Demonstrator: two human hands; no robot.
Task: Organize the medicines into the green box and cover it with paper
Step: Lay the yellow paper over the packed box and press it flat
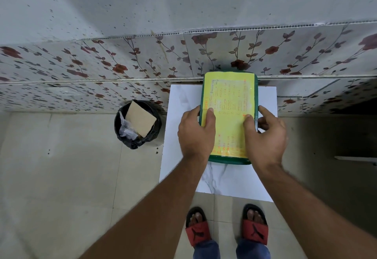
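Note:
A green box [230,160] stands on a white marble-patterned table [183,128], pushed toward the wall. A yellow printed paper [229,108] lies flat over its top and hides whatever is inside; no medicines are visible. My left hand [195,134] grips the box's left side, thumb pressed on the paper. My right hand [265,136] holds the right side, with its thumb on the paper and fingers around the rim.
A black bin [138,124] lined with a bag, holding cardboard and plastic, stands on the floor left of the table. A floral tiled wall [122,67] rises right behind the table. My feet in red sandals [226,228] are at the table's front edge.

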